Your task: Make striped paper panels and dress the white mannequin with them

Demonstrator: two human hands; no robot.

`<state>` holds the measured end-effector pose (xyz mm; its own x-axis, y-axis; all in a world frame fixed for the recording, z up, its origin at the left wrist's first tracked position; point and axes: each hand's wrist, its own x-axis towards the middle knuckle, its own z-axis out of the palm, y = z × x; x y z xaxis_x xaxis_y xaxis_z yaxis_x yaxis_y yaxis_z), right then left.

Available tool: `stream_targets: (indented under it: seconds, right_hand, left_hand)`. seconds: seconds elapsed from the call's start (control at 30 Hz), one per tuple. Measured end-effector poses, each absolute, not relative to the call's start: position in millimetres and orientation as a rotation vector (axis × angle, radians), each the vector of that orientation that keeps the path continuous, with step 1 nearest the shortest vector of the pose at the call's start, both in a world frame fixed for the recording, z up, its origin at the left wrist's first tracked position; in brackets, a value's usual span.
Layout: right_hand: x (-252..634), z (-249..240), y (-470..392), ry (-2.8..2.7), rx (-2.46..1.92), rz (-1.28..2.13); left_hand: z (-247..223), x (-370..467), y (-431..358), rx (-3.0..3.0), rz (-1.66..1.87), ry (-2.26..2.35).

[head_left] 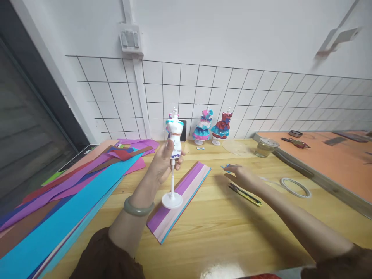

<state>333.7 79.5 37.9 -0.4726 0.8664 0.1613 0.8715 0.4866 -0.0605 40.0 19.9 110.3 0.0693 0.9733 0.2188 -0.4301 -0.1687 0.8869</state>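
Observation:
My left hand [167,161] is wrapped round the lower torso of a small white dress-form mannequin [175,130], holding it upright with its stand and round base over the table. Turquoise trim runs along the mannequin's bust, and purple-blue marks show near its hem. Over to the right, my right hand [240,174] reaches out with its fingers stretched. Its fingertips are at a small blue patterned piece [225,167]; whether they touch it I cannot tell. Just below that hand lies a pair of yellow-handled thread snips [245,195]. Layered purple, pink and blue strips [186,199] lie beneath the mannequin.
Long coloured crepe-like strips [87,201] cover the table's left side. Two dressed mini mannequins [202,126] [223,126] stand by the tiled wall, near a tiny bow [200,148]. To the right are a glass jar [266,148], a tape roll [295,188] and an orange surface [334,162].

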Motion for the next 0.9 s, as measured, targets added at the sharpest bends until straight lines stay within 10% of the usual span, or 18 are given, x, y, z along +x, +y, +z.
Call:
stream_targets:
  seconds: [0.3, 0.9]
  right_hand:
    - [242.3, 100.6, 25.7, -1.747, -0.979, 1.079]
    - [190.8, 114.9, 26.3, -1.436, -0.76, 1.305]
  left_hand:
    - [107.8, 49.9, 16.0, 1.032, 1.243, 0.56]
    - [100.4, 61.4, 15.5, 1.048, 1.107, 0.526]
